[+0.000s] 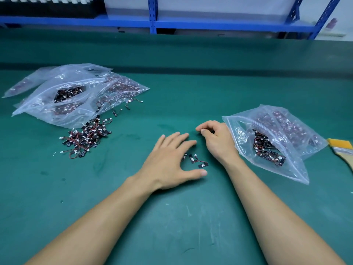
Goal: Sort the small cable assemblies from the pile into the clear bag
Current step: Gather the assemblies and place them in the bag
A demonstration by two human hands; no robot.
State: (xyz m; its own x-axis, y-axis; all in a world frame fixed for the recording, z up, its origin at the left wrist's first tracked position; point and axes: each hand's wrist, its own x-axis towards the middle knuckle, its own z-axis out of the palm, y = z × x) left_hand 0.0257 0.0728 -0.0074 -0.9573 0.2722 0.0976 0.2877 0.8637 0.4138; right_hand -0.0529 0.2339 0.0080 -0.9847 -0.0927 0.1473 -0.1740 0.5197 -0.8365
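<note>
A pile of small cable assemblies [87, 137], black tabs with red wires and white plugs, lies on the green mat at the left. My left hand [170, 159] rests flat at mid-table, fingers spread, over a few loose assemblies [196, 161] that peek out beside the thumb. My right hand [215, 136] hovers just right of it, fingers loosely curled and holding nothing I can see. Right beside that hand lies a clear zip bag [267, 142], mouth open toward it, with several assemblies inside.
Several clear bags [63, 92] holding more assemblies are heaped at the back left, with a few stray assemblies [118, 108] at their edge. A brush with a yellow band [342, 148] lies at the far right. A blue shelf frame [152, 23] runs behind the table.
</note>
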